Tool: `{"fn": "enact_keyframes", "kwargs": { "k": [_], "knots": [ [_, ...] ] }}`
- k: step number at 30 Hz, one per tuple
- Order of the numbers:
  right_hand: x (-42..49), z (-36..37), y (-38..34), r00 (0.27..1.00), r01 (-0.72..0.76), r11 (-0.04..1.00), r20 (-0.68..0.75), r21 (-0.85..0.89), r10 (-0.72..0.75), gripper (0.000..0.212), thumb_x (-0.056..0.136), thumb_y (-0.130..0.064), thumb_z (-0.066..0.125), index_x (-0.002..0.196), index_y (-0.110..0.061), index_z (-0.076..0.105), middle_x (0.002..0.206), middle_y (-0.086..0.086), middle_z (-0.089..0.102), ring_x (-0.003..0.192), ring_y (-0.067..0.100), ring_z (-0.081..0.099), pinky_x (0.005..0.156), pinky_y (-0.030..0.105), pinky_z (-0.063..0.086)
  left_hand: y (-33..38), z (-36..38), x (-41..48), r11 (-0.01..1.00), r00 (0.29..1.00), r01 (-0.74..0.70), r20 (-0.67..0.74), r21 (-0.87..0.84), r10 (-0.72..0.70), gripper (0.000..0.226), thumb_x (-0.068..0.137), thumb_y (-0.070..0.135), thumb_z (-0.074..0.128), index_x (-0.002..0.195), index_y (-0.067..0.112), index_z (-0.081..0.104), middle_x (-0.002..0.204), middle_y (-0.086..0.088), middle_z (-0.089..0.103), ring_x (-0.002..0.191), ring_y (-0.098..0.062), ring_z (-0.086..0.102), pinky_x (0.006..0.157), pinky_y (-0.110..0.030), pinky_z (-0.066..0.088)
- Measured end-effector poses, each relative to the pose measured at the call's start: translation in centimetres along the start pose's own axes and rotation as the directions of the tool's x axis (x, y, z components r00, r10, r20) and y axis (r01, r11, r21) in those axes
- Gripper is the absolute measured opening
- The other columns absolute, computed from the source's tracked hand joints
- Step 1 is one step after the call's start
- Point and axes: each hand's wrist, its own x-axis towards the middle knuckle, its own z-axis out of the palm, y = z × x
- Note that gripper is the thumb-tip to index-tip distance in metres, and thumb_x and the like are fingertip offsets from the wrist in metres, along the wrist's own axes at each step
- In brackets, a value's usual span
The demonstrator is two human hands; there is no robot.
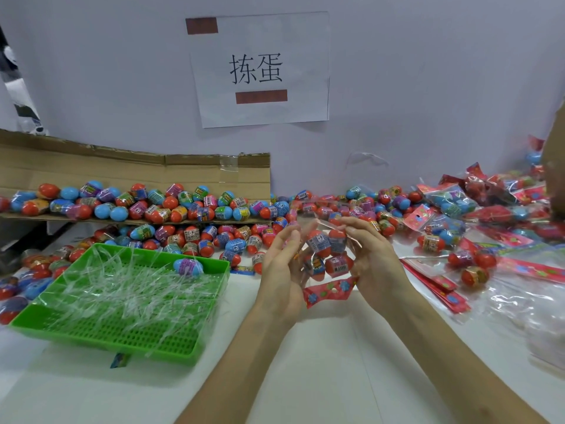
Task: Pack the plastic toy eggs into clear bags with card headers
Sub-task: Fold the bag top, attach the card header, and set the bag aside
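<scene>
glossy plastic eggs point(171, 209), crinkly clear bag point(328, 240), perforated green plastic tray point(122, 328), matt corrugated cardboard point(122, 169)

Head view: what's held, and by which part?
A clear bag with eggs inside, card header at its bottom. The left hand and right hand hold its two sides near the upper edge.
</scene>
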Motion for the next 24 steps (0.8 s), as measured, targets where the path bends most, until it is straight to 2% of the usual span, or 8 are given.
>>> {"fn": "enact_keyframes", "kwargs": {
  "k": [5, 8, 11, 13, 15, 19, 21, 24],
  "knots": [
    [0.03, -0.02, 0.12, 1.000, 0.008, 1.000, 0.000, 0.008, -0.008, 0.028, 0.102, -0.004, 0.049, 0.103, -0.015, 0.075, 0.117, 0.004, 0.072, 0.109, 0.018, 0.069, 0.062, 0.033, 0.060, -0.19, -0.16, 0.12, 1.000, 1.000, -0.015, 0.012, 0.006, 0.015, 0.013, 0.102, 0.022, 0.059, 0.110, 0.028, 0.068, 0.112, -0.002, 0.078, 0.101, -0.023, 0.075, 0.072, -0.035, 0.060],
    [-0.08, 0.24, 0.23, 1.000, 0.008, 1.000, 0.013, 0.022, -0.008, 0.030, 0.099, -0.005, 0.049, 0.091, -0.019, 0.075, 0.104, -0.001, 0.074, 0.104, 0.016, 0.068, 0.066, 0.033, 0.060, -0.22, -0.20, 0.13, 1.000, 1.000, -0.001, 0.003, -0.024, 0.001, 0.026, 0.104, 0.021, 0.055, 0.092, 0.036, 0.073, 0.109, -0.003, 0.078, 0.096, -0.021, 0.074, 0.069, -0.035, 0.060],
    [-0.20, 0.34, 0.11, 1.000, 0.026, 1.000, 0.013, -0.003, -0.026, 0.041, 0.098, -0.007, 0.046, 0.076, -0.026, 0.075, 0.096, -0.005, 0.074, 0.099, 0.014, 0.067, 0.072, 0.033, 0.057, -0.30, -0.14, 0.11, 0.999, 0.999, 0.022, 0.024, -0.026, -0.022, 0.020, 0.104, 0.021, 0.056, 0.105, 0.032, 0.071, 0.110, -0.002, 0.078, 0.092, -0.018, 0.077, 0.065, -0.032, 0.061],
    [-0.23, 0.26, 0.06, 0.999, 0.030, 1.000, 0.011, 0.006, -0.030, 0.045, 0.100, -0.009, 0.044, 0.074, -0.026, 0.076, 0.096, -0.005, 0.074, 0.101, 0.014, 0.066, 0.076, 0.034, 0.055, -0.17, 0.00, -0.06, 1.000, 0.999, 0.028, 0.031, -0.002, -0.028, 0.021, 0.103, 0.022, 0.058, 0.121, 0.027, 0.067, 0.112, -0.003, 0.078, 0.093, -0.018, 0.077, 0.064, -0.030, 0.060],
    [-0.20, 0.16, 0.12, 0.999, 0.035, 0.999, 0.009, 0.023, -0.035, 0.043, 0.101, -0.009, 0.044, 0.078, -0.025, 0.077, 0.096, -0.004, 0.074, 0.100, 0.015, 0.066, 0.076, 0.034, 0.055, -0.14, -0.05, -0.07, 0.999, 0.999, 0.033, 0.041, 0.004, -0.033, 0.026, 0.101, 0.022, 0.059, 0.126, 0.025, 0.065, 0.112, -0.004, 0.078, 0.092, -0.017, 0.078, 0.062, -0.028, 0.059],
    [-0.07, 0.15, 0.38, 1.000, 0.021, 0.999, 0.008, 0.030, -0.022, 0.032, 0.099, -0.010, 0.045, 0.097, -0.019, 0.075, 0.105, 0.000, 0.073, 0.107, 0.018, 0.066, 0.076, 0.034, 0.056, -0.12, -0.37, 0.01, 1.000, 0.999, 0.010, 0.043, -0.005, -0.009, 0.020, 0.101, 0.019, 0.057, 0.099, 0.031, 0.073, 0.105, -0.002, 0.078, 0.088, -0.016, 0.077, 0.061, -0.028, 0.059],
    [-0.06, 0.15, 0.43, 1.000, 0.031, 0.999, -0.001, 0.024, -0.031, 0.035, 0.100, -0.008, 0.045, 0.093, -0.020, 0.077, 0.106, 0.000, 0.073, 0.108, 0.017, 0.065, 0.071, 0.031, 0.057, -0.23, -0.47, 0.13, 1.000, 0.999, 0.007, 0.049, -0.024, -0.005, 0.028, 0.102, 0.019, 0.056, 0.088, 0.035, 0.074, 0.106, -0.002, 0.078, 0.091, -0.017, 0.075, 0.067, -0.031, 0.060],
    [-0.13, 0.23, 0.49, 0.998, 0.064, 0.998, 0.015, 0.028, -0.064, 0.039, 0.097, 0.001, 0.045, 0.082, -0.018, 0.075, 0.107, 0.006, 0.069, 0.108, 0.019, 0.064, 0.066, 0.032, 0.057, -0.33, -0.31, 0.12, 0.996, 0.997, 0.017, 0.079, -0.084, -0.010, 0.025, 0.100, 0.019, 0.057, 0.088, 0.033, 0.072, 0.113, -0.004, 0.077, 0.096, -0.020, 0.075, 0.078, -0.037, 0.059]
  ]
}}
